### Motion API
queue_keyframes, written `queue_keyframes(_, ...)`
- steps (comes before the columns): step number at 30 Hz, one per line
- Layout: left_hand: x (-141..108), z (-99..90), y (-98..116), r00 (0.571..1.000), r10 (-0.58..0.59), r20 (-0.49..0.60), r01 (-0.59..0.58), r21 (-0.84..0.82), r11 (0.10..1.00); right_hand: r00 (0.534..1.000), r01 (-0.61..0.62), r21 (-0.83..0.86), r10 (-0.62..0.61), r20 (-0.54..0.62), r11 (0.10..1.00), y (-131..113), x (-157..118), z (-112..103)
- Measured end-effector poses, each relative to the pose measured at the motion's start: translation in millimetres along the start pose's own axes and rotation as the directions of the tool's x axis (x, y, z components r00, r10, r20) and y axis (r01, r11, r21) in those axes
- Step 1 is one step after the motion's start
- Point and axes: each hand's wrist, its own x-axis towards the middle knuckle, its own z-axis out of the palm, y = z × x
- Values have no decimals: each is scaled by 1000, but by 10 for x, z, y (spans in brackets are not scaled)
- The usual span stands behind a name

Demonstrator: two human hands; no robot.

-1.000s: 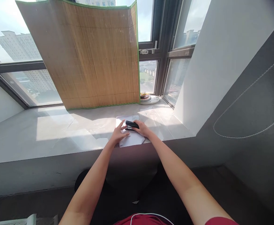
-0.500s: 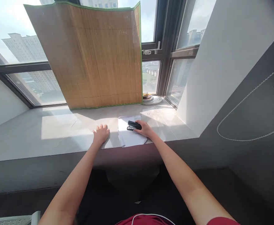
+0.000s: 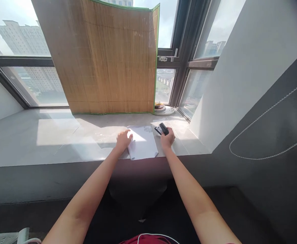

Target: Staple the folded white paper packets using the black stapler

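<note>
White sheets of paper (image 3: 142, 144) lie on the window sill, their front edge at the sill's edge and a small dark drawing or print near the top right corner. My left hand (image 3: 123, 139) is at the left edge of the paper, its thumb and index finger apart. A black stapler (image 3: 162, 129) is in my right hand (image 3: 168, 139), just right of the paper. Its jaws point up and to the left, and my fingers wrap round its rear end.
A bamboo mat with green edging (image 3: 112, 67) leans against the window behind the paper. Stacked plates (image 3: 163, 109) stand in the back right corner of the sill (image 3: 59, 135). A beaded cord (image 3: 250, 157) hangs at the right wall.
My right hand has lifted the stapler off the paper and moved it right, turning it. My left hand has moved right, from the bare sill to the paper's left edge.
</note>
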Motion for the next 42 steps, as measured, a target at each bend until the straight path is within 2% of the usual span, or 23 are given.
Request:
queue_keyframes(2, 5, 97, 154, 999, 27, 27, -27, 2, 1000, 999, -30, -39, 31, 31, 999, 3, -4, -19)
queue_keyframes(5, -24, 176, 201, 998, 38, 57, -40, 26, 999, 997, -57, -106, 63, 46, 993, 7, -15, -20)
queue_keyframes(12, -33, 184, 62, 998, -57, -7, 57, 9, 998, 994, -49, -196, 66, 85, 979, 15, -8, 22)
queue_keyframes(16, 34, 208, -36, 999, -4, -45, 2, -39, 999, 980, -6, -226, 51, 191, 974, 18, 84, 99)
queue_keyframes(20, 81, 260, -145, 996, -3, -95, -13, -171, 985, 956, 74, -196, -13, 294, 978, 62, 231, 166)
queue_keyframes(23, 90, 284, -184, 995, -16, -103, -12, -268, 963, 952, 103, -164, -50, 303, 981, 106, 284, 175)
queue_keyframes(26, 75, 272, -164, 990, -38, -136, -4, -297, 955, 953, 138, -175, -83, 290, 975, 126, 269, 162)
queue_keyframes(29, 23, 224, -91, 968, 31, -250, -100, -269, 958, 950, 156, -189, -94, 299, 970, 106, 239, 157)
queue_keyframes(32, -58, 152, 11, 933, 205, -295, -270, -199, 942, 945, 187, -197, -121, 304, 963, 67, 219, 170)
queue_keyframes(34, -106, 106, 88, 916, 313, -250, -355, -143, 924, 929, 258, -204, -184, 321, 944, 48, 207, 185)
queue_keyframes(38, -145, 88, 274, 898, 439, -44, -441, -74, 895, 861, 419, -203, -315, 400, 885, 47, 185, 213)
queue_keyframes(42, -134, 166, 467, 836, 537, 114, -536, -42, 843, 847, 429, -179, -325, 419, 886, 53, 176, 215)
